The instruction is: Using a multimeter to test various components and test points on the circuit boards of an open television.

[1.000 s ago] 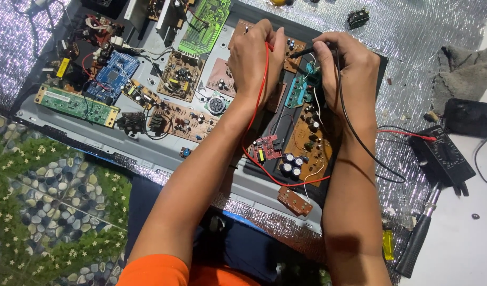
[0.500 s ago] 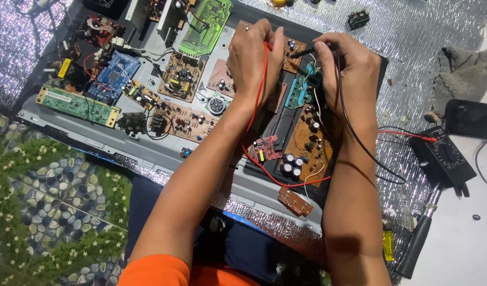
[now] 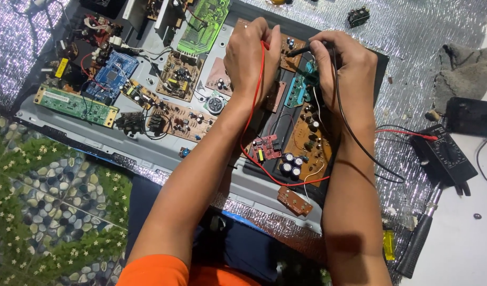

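Note:
My left hand [image 3: 250, 59] grips a red test probe, its red lead [image 3: 254, 106] running down along my forearm. My right hand [image 3: 345, 62] pinches a black test probe [image 3: 299, 51], tip pointing left onto a small brown circuit board [image 3: 290, 53] at the far side of an opened device chassis [image 3: 148, 153]. Both leads run right to a black multimeter [image 3: 449, 156]. Below my hands lie a teal board [image 3: 301, 90], a brown board with capacitors [image 3: 307, 148] and a small red board [image 3: 264, 148].
Several more boards fill the chassis: a green one [image 3: 74, 103], a blue one [image 3: 112, 74], a bright green one [image 3: 204, 24]. A grey rag [image 3: 466, 66], a black box [image 3: 471, 116] and a dark tool handle [image 3: 421, 238] lie right on silver foil.

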